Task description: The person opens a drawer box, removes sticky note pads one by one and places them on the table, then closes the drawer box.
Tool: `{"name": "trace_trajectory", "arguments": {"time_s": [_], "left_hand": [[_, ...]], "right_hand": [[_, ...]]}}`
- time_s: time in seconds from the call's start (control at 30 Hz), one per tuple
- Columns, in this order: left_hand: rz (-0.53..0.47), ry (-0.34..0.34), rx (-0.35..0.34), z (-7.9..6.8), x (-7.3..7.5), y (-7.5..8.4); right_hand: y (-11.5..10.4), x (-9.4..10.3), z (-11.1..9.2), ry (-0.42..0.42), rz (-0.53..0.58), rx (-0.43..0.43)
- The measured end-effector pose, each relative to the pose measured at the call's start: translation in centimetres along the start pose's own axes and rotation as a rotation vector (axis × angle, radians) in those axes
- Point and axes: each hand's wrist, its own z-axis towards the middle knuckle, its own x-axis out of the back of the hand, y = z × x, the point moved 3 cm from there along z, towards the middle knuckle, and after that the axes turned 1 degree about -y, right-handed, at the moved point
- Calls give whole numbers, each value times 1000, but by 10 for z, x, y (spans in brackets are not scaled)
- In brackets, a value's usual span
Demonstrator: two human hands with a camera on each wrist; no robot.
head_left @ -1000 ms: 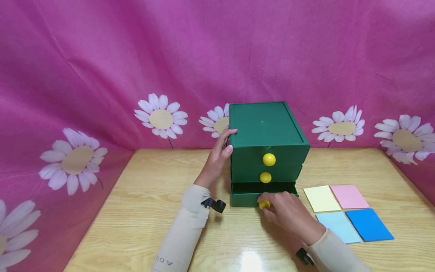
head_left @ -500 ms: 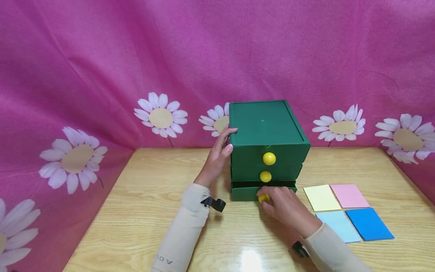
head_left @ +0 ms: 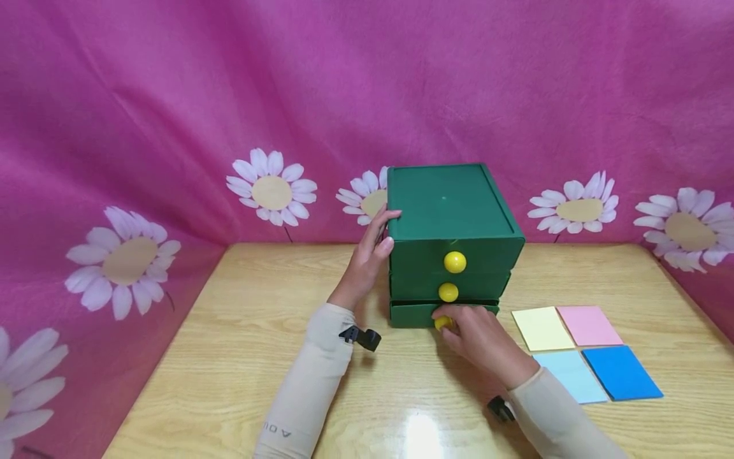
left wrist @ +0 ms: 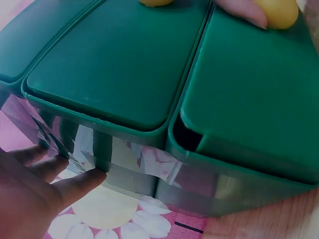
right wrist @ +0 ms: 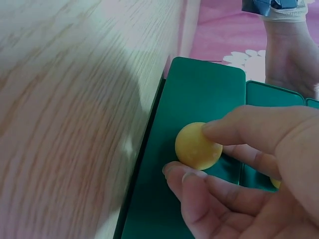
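A green drawer unit [head_left: 450, 204] with three drawers and round yellow knobs stands on the table. Its bottom drawer [head_left: 410, 315] sticks out slightly, leaving a narrow dark gap along the top. My right hand [head_left: 484, 338] pinches the bottom knob [right wrist: 197, 146] between thumb and fingers, which the right wrist view shows closely. Against the unit's left side rests my left hand [head_left: 362, 264], its fingertips at the top edge. In the left wrist view, the left fingers [left wrist: 82, 184] lie extended along the clear side wall [left wrist: 124, 159].
Right of the unit lie four-sided paper pads: pale yellow [head_left: 542, 329], pink [head_left: 589, 326], light blue [head_left: 570, 376] and blue [head_left: 622, 373]. A pink cloth [head_left: 367, 83] with daisies hangs behind the wooden table [head_left: 241, 357].
The bottom drawer has slid inward, away from me, with my right hand on its knob. The opening above it has narrowed. My left hand keeps its place on the unit's side.
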Motion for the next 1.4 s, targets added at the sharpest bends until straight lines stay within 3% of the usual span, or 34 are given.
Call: {"name": "trace_trajectory", "arguments": {"time_s": [0.9,1.13,1.3,1.4], "left_hand": [[-16,-4,-18,3,0,2],[-11,18,-30,7,0,-27],[-22,7,-11,2,-2,-4],[-16,9,2,0,-3,1]], "right_hand": [[8,-3,6,42,26,10],[10,-5,5,46,36,9],[11,-5,4,44,36,6],[11,-5,4,37,35,2]]}}
